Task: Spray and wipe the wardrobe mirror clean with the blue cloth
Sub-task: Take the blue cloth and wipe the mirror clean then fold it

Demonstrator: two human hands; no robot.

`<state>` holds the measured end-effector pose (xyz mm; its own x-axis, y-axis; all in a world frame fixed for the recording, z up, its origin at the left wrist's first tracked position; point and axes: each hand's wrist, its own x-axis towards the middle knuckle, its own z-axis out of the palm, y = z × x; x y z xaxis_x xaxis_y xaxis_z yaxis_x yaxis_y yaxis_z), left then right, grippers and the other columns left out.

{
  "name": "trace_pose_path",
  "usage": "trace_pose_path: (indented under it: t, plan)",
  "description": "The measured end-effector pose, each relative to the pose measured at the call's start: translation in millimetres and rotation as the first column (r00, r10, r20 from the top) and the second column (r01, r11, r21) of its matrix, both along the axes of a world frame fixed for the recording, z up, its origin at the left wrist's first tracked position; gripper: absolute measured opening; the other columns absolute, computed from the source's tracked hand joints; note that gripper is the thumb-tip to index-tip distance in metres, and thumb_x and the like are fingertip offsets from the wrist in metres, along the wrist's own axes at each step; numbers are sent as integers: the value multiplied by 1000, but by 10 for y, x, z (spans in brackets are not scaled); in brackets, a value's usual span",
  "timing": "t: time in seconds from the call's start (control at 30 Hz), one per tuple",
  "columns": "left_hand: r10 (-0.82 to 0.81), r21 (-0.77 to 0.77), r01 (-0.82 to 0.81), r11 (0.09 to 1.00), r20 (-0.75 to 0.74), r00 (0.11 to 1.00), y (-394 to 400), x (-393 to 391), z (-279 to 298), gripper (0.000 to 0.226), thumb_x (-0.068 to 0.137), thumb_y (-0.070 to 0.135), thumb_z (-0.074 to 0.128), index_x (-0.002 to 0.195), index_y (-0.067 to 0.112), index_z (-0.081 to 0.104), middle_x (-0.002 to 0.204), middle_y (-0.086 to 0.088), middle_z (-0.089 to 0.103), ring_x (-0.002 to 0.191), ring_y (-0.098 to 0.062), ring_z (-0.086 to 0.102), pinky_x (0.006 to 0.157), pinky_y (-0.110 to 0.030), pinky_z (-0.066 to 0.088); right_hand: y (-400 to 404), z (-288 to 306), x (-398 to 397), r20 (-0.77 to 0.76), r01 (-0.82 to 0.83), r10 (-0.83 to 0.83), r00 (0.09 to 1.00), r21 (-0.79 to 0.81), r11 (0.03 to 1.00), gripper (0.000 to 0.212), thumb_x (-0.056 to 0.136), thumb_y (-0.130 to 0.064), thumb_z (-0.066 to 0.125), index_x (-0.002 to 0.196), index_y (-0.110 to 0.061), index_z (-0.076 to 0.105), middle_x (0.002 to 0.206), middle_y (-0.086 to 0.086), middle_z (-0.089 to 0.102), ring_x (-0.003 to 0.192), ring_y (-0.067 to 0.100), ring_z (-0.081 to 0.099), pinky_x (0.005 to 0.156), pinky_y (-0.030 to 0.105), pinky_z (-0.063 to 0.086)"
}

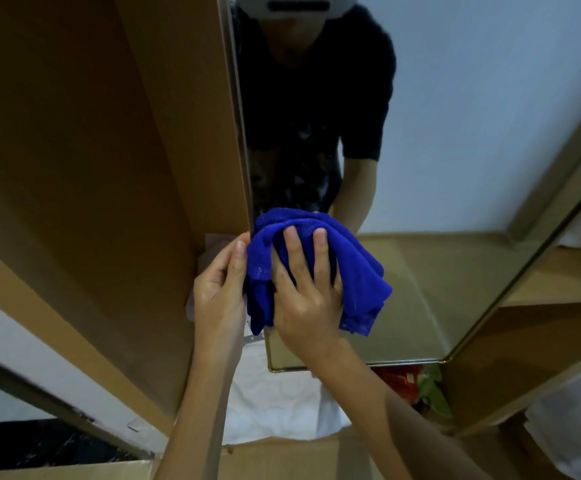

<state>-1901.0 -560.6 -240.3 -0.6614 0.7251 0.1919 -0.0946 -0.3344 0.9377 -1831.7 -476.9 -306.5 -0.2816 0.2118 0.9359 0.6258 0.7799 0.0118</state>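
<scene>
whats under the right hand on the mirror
The bunched blue cloth, pressed against the wardrobe mirror by the right hand. The glass directly beneath it is covered, so its state is unknown.

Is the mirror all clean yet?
Not yet. The right hand presses the bunched blue cloth against the mirror near its left edge, while the left hand pinches the cloth's side. No spray bottle shows. How much glass remains to wipe cannot be told.
</scene>
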Motion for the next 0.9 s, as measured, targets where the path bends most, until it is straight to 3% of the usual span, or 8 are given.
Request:
trace_pose_path:
  t: [0.17, 0.27, 0.33, 0.4, 0.47, 0.67, 0.77, 0.9]
  plan:
    - [17, 18, -18, 1000, 63, 998, 24, 84, -70, 30, 76, 48, 62, 103, 39, 73, 113, 2, 72, 110, -15, 66, 88, -24, 55, 55, -23, 136, 71, -4, 2, 997, 34, 999, 52, 104, -34, 45, 150, -22, 25, 165, 0, 0, 152, 28, 3, 122, 46, 5]
    - [73, 12, -76, 997, 124, 990, 81, 159, -95, 57, 69, 61, 72, 115, 28, 69, 116, -4, 69, 109, -18, 64, 92, -31, 52, 225, -76, 367, 51, -10, 7, 999, 49, 999, 38, 104, -26, 44, 142, -25, 42, 164, -4, 15, 151, 25, 10, 122, 41, 8]
    - [116, 50, -124, 991, 138, 984, 144, 198, -124, 44, 78, 53, 70, 110, 23, 70, 110, -1, 69, 110, -16, 63, 93, -30, 47, 391, -144, 609, 39, 24, -27, 999, 72, 997, 32, 104, -23, 41, 135, -27, 51, 160, -6, 26, 151, 25, 14, 122, 39, 10]
    - [148, 90, -161, 983, 140, 979, 183, 229, -156, 22, 87, 38, 60, 102, 24, 68, 98, 8, 69, 100, -5, 63, 86, -18, 48, 591, -217, 908, 34, 65, -68, 997, 100, 993, 30, 104, -24, 40, 132, -26, 52, 162, -5, 21, 151, 26, 13, 121, 40, 12]
    - [165, 99, -179, 979, 132, 977, 189, 245, -180, 18, 93, 30, 52, 103, 22, 65, 92, 10, 66, 93, -2, 60, 78, -10, 48, 810, -274, 1212, 11, 110, -112, 994, 104, 988, 32, 103, -28, 42, 134, -25, 49, 164, -5, 14, 151, 28, 11, 120, 44, 14]
    - [212, 126, -227, 966, 122, 970, 215, 277, -160, 12, 95, 26, 48, 98, 23, 60, 89, 17, 70, 95, 3, 64, 89, -10, 48, 1270, -433, 1862, -25, 219, -218, 976, 111, 969, 92, 76, -48, 63, 155, -23, 23, 165, 1, 8, 151, 34, 5, 121, 50, 7]
    - [193, 150, -213, 966, 135, 972, 201, 262, -167, 12, 92, 29, 50, 97, 23, 59, 92, 14, 70, 98, 1, 63, 92, -12, 47, 1195, -422, 1714, -143, 248, -237, 961, 65, 967, 75, 85, -45, 59, 151, -22, 31, 164, 0, 11, 151, 32, 8, 120, 51, 12]
    - [154, 166, -179, 970, 152, 976, 169, 268, -166, 14, 92, 25, 49, 97, 22, 61, 97, 8, 69, 102, -4, 63, 94, -16, 48, 840, -332, 1203, -416, 180, -219, 883, -130, 975, 52, 108, -36, 34, 156, -31, 15, 164, -7, 6, 151, 25, 7, 118, 56, 18]
